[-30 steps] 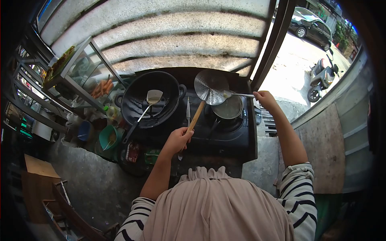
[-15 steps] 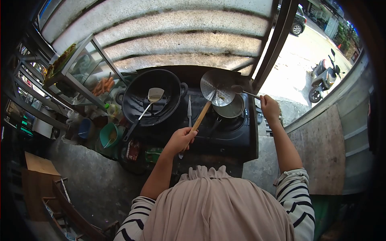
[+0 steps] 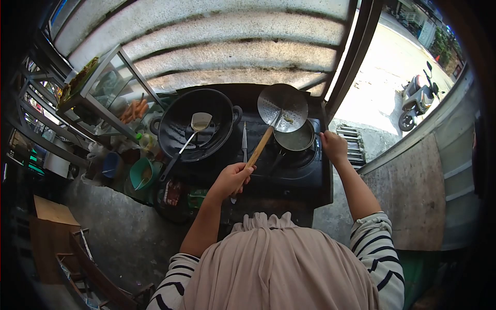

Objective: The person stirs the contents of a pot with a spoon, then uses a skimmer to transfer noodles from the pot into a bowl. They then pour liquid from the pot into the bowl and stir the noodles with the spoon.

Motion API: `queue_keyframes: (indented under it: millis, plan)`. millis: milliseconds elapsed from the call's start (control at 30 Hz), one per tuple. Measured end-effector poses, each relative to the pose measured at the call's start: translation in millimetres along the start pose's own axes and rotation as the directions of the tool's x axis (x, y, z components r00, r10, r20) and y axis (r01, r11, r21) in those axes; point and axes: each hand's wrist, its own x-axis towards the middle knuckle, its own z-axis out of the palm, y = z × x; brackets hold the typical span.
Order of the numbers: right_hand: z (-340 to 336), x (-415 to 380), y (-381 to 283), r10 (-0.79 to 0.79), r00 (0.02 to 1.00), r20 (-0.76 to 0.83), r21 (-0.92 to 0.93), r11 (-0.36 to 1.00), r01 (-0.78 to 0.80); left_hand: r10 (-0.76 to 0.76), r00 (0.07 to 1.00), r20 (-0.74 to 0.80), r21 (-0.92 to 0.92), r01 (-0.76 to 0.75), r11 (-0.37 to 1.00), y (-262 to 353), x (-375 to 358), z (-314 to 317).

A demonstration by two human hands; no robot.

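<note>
My left hand is closed round the wooden handle of a wide perforated skimmer. Its metal disc is tilted above the far side of a small pot of liquid, with a small bit of food on it. My right hand is at the pot's right rim, closed on the handle of a spoon. The spoon's bowl is hidden, apparently down in the pot or behind the skimmer. Left of the skimmer, a knife lies on the black stove.
A large black wok with a spatula in it stands on the left burner. Further left are a green bowl, a blue container and a glass case. A corrugated wall rises behind the stove.
My right hand has moved down and left, bringing the spoon from above the skimmer's edge to the pot's rim. The skimmer has shifted only slightly. The car outside has left view.
</note>
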Motion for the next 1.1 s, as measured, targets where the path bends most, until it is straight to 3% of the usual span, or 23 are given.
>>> queue_keyframes:
  millis: [67, 300, 367, 600, 767, 900, 967, 1033, 1100]
  plan:
    - [10, 1, -2, 0.077, 0.994, 0.078, 0.06, 0.995, -0.082, 0.004, 1.0, 0.004, -0.002, -0.004, 1.0, 4, -3, 1]
    - [15, 1, -9, 0.106, 0.961, 0.254, 0.082, 0.988, -0.131, 0.017, 1.0, -0.013, 0.033, -0.017, 0.999, 9, -8, 3]
    - [23, -1, -5, 0.12, 0.937, 0.328, 0.191, 0.963, -0.191, 0.02, 1.0, -0.017, 0.032, -0.02, 0.999, 8, -8, 4]
    - [32, -6, 17, 0.218, 0.876, 0.431, 0.264, 0.898, -0.353, 0.027, 0.999, -0.033, 0.026, -0.026, 0.999, 8, -9, 3]
    - [41, -11, 35, 0.294, 0.787, 0.542, 0.442, 0.697, -0.564, 0.039, 0.998, -0.052, 0.014, -0.038, 0.999, 6, -8, 2]
    - [22, -2, 37, 0.244, 0.878, 0.412, 0.411, 0.81, -0.418, 0.045, 0.996, -0.073, 0.011, -0.044, 0.999, 6, -8, 2]
    - [5, 5, 26, 0.245, 0.953, 0.175, 0.201, 0.939, -0.279, 0.049, 0.996, -0.07, 0.011, -0.048, 0.999, 5, -7, 2]
    - [-16, 9, 8, 0.253, 0.954, 0.163, 0.128, 0.953, -0.275, 0.055, 0.996, -0.068, 0.012, -0.054, 0.998, 5, -7, 2]
    - [-19, 9, 3, 0.04, 0.991, 0.127, -0.004, 0.999, -0.039, 0.054, 0.997, -0.059, 0.012, -0.054, 0.998, 7, -8, 3]
